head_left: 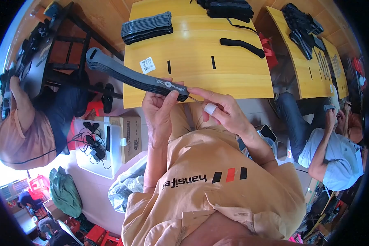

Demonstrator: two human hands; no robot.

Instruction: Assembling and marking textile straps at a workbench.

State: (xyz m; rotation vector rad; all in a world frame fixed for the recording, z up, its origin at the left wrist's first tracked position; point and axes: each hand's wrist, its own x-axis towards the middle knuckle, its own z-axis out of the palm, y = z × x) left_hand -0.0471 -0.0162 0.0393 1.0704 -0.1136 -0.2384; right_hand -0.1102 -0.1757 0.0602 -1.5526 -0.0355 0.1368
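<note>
My left hand (160,107) grips the near end of a stack of long grey-and-black hook-and-loop straps (125,76), thumb on top. The stack reaches up to the left over the yellow table (233,82), and a slot shows in its rounded far end. At the near end, my right hand (223,108) has its index fingertip at the straps' edge, with the thumb and other fingers curled. A thin dark sliver runs from the straps toward those fingers; its kind is unclear. White tape (210,108) wraps one right finger.
On the table lie a stack of grey straps (147,28), a black strap pile (229,9), one black strap (242,47) and a white label (147,64). Co-workers sit left (26,135) and right (334,151). A clear bin with cables (115,153) stands below left beside a cardboard box (132,137).
</note>
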